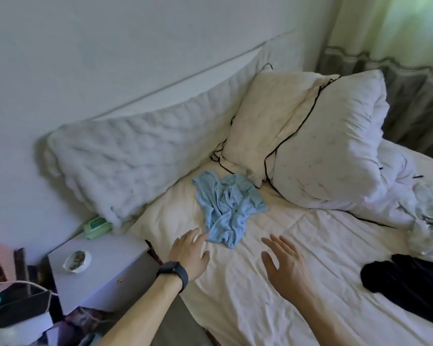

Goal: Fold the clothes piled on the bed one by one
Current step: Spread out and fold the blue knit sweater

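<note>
Rumpled white bed (273,283), pillows (310,146), grey nightstand (105,268).

Both hands (189,255) (284,263) outstretched, fingers (198,234) spread

A crumpled light-blue knitted garment (229,208) lies on the white wrinkled bed sheet (298,245), just below two white pillows with black piping (310,146). The left hand (190,253), black band at its wrist, reaches with straight fingers to the garment's lower edge. The right hand (285,263) hovers spread beside it, and a dark folded garment (405,283) lies well apart at the right.
</note>
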### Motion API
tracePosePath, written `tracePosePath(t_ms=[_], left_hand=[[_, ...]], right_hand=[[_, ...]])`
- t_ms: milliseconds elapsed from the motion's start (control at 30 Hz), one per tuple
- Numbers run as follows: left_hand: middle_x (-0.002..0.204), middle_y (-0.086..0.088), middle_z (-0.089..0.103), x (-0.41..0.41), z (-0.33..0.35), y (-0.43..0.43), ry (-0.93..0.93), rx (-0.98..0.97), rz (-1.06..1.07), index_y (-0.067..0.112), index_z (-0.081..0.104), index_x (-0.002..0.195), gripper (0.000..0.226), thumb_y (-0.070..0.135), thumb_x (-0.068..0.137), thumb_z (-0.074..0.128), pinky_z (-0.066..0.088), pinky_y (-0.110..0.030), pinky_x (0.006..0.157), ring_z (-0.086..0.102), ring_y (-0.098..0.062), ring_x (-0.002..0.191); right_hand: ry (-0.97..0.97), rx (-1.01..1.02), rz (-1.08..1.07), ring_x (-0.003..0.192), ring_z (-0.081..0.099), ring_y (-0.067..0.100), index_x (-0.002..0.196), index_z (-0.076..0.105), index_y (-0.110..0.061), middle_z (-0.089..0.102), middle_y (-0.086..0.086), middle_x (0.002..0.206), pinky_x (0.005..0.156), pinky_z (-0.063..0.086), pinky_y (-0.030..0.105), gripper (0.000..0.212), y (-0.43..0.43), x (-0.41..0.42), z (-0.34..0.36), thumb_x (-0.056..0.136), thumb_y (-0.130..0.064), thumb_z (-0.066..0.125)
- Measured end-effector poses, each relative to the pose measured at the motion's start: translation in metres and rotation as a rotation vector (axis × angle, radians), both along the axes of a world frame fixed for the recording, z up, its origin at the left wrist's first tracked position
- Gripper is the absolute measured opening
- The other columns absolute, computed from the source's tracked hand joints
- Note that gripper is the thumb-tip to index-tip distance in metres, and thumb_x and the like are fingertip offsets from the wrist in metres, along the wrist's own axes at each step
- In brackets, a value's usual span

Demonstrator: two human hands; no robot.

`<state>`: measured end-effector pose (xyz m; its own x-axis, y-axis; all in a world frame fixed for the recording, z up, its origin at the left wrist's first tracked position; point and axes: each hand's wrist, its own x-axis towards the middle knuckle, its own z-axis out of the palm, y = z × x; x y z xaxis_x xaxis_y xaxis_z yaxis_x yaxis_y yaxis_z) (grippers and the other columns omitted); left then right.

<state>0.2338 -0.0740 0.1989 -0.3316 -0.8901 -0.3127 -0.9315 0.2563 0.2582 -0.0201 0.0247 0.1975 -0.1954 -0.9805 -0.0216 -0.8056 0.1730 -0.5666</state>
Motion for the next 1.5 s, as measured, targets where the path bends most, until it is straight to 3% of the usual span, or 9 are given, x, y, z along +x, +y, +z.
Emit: tracePosePath(t_ms=[267, 500, 767, 833, 967, 1067, 1333, 1433, 1500], left_hand=[[0.165, -0.002, 0.018, 0.021, -0.112, -0.115, -0.218, 0.281, -0.103, 0.031, 0.027, 0.155, 0.056, 0.039, 0.101, 0.039, 0.018, -0.044, 0.121, 0.015, -0.027, 0.151], [0.168, -0.004, -0.002, 0.046, -0.236, -0.239, -0.397, 0.396, -0.255, 0.031, 0.015, 0.158, 0.062, 0.043, 0.101, 0.037, 0.006, -0.056, 0.122, -0.006, -0.038, 0.152], [0.154, 0.011, -0.043, 0.074, -0.324, -0.295, -0.427, 0.390, -0.321, 0.050, -0.015, 0.151, 0.076, 0.069, 0.092, 0.028, -0.005, -0.074, 0.108, -0.033, -0.038, 0.145], [0.157, 0.011, -0.040, 0.073, -0.328, -0.294, -0.423, 0.416, -0.323, 0.049, -0.013, 0.152, 0.076, 0.067, 0.093, 0.031, -0.005, -0.074, 0.108, -0.033, -0.038, 0.145], [0.166, 0.004, -0.013, 0.064, -0.298, -0.302, -0.336, 0.457, -0.284, 0.045, 0.010, 0.154, 0.069, 0.050, 0.094, 0.045, 0.008, -0.069, 0.114, -0.014, -0.039, 0.150], [0.167, -0.005, 0.002, 0.046, -0.249, -0.300, -0.159, 0.402, -0.165, 0.032, 0.009, 0.158, 0.074, 0.042, 0.097, 0.050, 0.018, -0.054, 0.119, 0.004, -0.033, 0.152], [0.166, 0.003, -0.013, -0.093, -0.054, -0.252, 0.340, 0.016, -0.568, 0.056, -0.020, 0.147, 0.114, 0.067, 0.075, 0.069, 0.004, -0.049, 0.121, -0.005, -0.020, 0.153], [0.163, 0.001, 0.024, -0.151, 0.030, -0.200, 0.426, -0.005, -0.788, 0.051, 0.022, 0.152, 0.093, 0.065, 0.074, 0.071, 0.018, -0.038, 0.120, 0.020, -0.020, 0.149], [0.136, 0.003, 0.059, -0.182, 0.074, -0.155, 0.477, 0.062, -0.891, 0.036, 0.058, 0.133, 0.062, 0.052, 0.076, 0.078, 0.039, -0.031, 0.103, 0.050, -0.020, 0.128]], right_hand=[[0.061, 0.446, 0.064, 0.153, 0.026, 0.017, 0.154, 0.039, -0.037, 0.040, -0.013, 0.160, 0.121, 0.027, 0.033, 0.048, -0.103, 0.031, -0.092, 0.106, -0.045, 0.041], [-0.076, 0.858, -0.029, 0.139, 0.046, 0.025, 0.158, 0.029, -0.026, 0.047, 0.000, 0.155, 0.105, 0.041, 0.034, 0.060, -0.217, 0.057, -0.192, 0.104, -0.048, 0.044], [-0.320, 0.870, -0.441, 0.137, 0.046, 0.033, 0.156, 0.028, -0.016, 0.031, 0.007, 0.161, 0.106, 0.041, 0.041, 0.091, -0.332, 0.093, -0.289, 0.089, -0.070, 0.058], [-0.233, 0.909, -0.507, 0.131, 0.050, 0.038, 0.150, 0.036, -0.014, 0.030, 0.011, 0.157, 0.103, 0.043, 0.044, 0.077, -0.338, 0.104, -0.296, 0.094, -0.062, 0.058], [-0.246, 0.786, -0.577, 0.112, 0.057, 0.041, 0.129, 0.051, -0.008, 0.053, 0.019, 0.129, 0.089, 0.046, 0.040, 0.034, -0.330, 0.106, -0.270, 0.096, -0.016, 0.053], [-0.413, 0.503, -0.705, 0.083, 0.062, 0.027, 0.102, 0.056, -0.020, 0.065, 0.003, 0.087, 0.058, 0.042, 0.032, 0.018, -0.300, 0.085, -0.211, 0.090, -0.008, 0.051], [-0.414, 0.096, -0.628, 0.048, 0.044, 0.005, 0.081, 0.058, -0.042, 0.059, -0.009, 0.061, 0.048, 0.036, 0.022, 0.040, -0.186, -0.005, 0.004, 0.086, -0.003, 0.056], [-0.355, 0.024, -0.545, 0.051, 0.048, 0.003, 0.081, 0.062, -0.039, 0.061, -0.015, 0.064, 0.048, 0.036, 0.014, 0.038, -0.132, -0.023, 0.075, 0.085, -0.002, 0.055], [-0.290, -0.043, -0.507, 0.066, 0.058, 0.007, 0.081, 0.063, -0.039, 0.065, -0.015, 0.079, 0.056, 0.044, 0.019, 0.040, -0.091, -0.034, 0.111, 0.085, 0.000, 0.053]])
